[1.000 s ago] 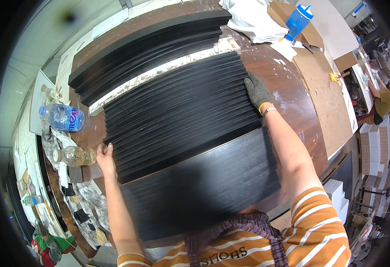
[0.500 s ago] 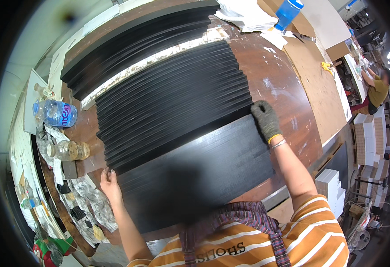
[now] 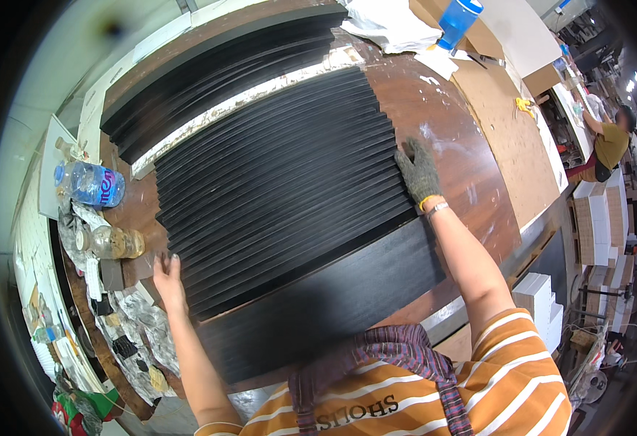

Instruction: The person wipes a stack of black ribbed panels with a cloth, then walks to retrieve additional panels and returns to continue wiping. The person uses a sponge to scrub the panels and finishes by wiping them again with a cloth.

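Black boards (image 3: 282, 182) in a close-packed row on the brown table (image 3: 471, 171), between a pale strip (image 3: 242, 102) at the far side and the wearer at the near side, where the nearest board shows a broad face. The left hand (image 3: 169, 282), bare, stands at their left ends, fingers parted and enclosing nothing; contact cannot be told. The right hand (image 3: 419, 171), gloved, lies by the right ends, loosely spread, likewise gripping nothing visible. The boards appear stiff and smooth: presumably light singly, heavy together, apt to slide on one another, and easily scuffed. Opposite ends offer the surest hold.
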`<state>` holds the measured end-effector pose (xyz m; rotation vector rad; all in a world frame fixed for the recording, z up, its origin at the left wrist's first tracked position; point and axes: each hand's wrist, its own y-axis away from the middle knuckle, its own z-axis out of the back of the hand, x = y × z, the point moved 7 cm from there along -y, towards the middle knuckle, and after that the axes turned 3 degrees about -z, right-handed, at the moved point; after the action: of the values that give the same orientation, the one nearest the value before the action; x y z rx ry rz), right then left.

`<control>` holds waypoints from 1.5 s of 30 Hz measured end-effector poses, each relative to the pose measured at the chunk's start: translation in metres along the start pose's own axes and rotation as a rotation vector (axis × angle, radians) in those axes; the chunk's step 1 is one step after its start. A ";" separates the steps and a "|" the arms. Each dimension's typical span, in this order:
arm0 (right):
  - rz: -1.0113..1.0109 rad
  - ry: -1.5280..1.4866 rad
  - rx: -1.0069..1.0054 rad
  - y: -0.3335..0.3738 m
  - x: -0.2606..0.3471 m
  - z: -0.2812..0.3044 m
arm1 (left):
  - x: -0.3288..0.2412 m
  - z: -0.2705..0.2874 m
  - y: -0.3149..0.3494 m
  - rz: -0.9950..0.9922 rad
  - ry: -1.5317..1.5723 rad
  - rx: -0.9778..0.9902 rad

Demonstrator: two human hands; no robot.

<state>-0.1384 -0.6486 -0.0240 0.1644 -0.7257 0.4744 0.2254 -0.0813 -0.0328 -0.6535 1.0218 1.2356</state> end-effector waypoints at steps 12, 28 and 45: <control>-0.229 -0.787 0.430 -0.071 0.044 -0.040 | -0.014 -0.027 -0.083 0.161 0.394 0.116; -0.017 -0.347 0.081 -0.021 0.029 0.020 | -0.062 0.027 0.014 -0.280 -0.135 -0.126; 0.081 -0.026 0.095 0.123 -0.026 0.040 | 0.029 0.042 0.163 -0.138 -0.152 -0.237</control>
<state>-0.2372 -0.5613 -0.0134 0.2312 -0.7376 0.5850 0.0802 0.0080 -0.0218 -0.7870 0.6990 1.2748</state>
